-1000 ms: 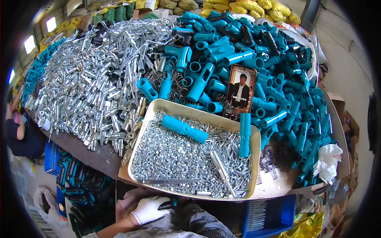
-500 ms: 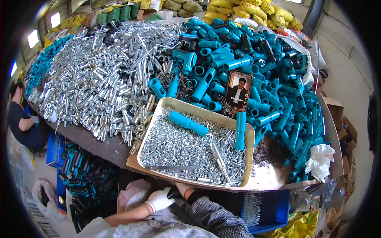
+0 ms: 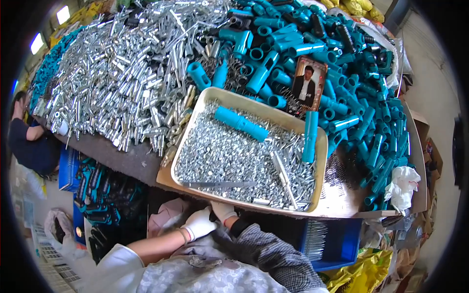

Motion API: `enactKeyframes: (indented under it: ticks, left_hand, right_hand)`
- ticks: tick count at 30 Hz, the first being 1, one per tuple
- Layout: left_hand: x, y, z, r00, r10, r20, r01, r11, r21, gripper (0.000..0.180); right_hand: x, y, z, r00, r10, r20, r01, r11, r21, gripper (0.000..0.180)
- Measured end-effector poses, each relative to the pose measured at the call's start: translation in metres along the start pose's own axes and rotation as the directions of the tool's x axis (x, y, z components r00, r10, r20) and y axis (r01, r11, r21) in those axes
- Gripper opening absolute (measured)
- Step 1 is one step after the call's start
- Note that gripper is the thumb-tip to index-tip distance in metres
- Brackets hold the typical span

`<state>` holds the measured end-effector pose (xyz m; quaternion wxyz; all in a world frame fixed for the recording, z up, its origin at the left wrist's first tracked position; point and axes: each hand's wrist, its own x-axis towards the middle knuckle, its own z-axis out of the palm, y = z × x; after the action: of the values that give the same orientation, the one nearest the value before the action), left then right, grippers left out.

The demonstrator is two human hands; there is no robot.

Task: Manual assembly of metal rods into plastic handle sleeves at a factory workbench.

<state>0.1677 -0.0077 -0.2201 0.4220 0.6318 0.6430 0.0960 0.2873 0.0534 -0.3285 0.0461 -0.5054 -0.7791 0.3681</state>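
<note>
At the desk's near edge, below the tan tray (image 3: 320, 161), both gloved hands sit low against the lap, off the work surface. Left hand (image 3: 199, 223) and right hand (image 3: 223, 211) are touching, fingers curled loosely; each grip looks partly closed, but whether either holds a small part I cannot tell, the palms being hidden. The tray is full of small silver screws (image 3: 220, 156), with two teal tubes (image 3: 241, 123) lying on them and a flat metal strip (image 3: 220, 184) near its front edge. Judged step: between picks, hands down. Reaching up over the tray rim would be needed to get a screw or tube.
</note>
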Motion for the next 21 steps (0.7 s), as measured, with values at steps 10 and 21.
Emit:
enactKeyframes:
  ticks: [10,21]
  left_hand:
    - [-0.005,0.013,0.001,0.998,-0.057,0.002,0.057,0.998,-0.030,0.047]
    - [-0.007,-0.002,0.002,0.985,0.173,0.017,-0.173,0.984,0.038,0.047]
  right_hand:
    - [-0.015,0.007,0.013,0.968,-0.095,-0.233,0.062,0.987,-0.148,0.039]
    - [-0.025,0.045,0.006,0.924,0.218,-0.314,0.098,0.660,0.745,0.040]
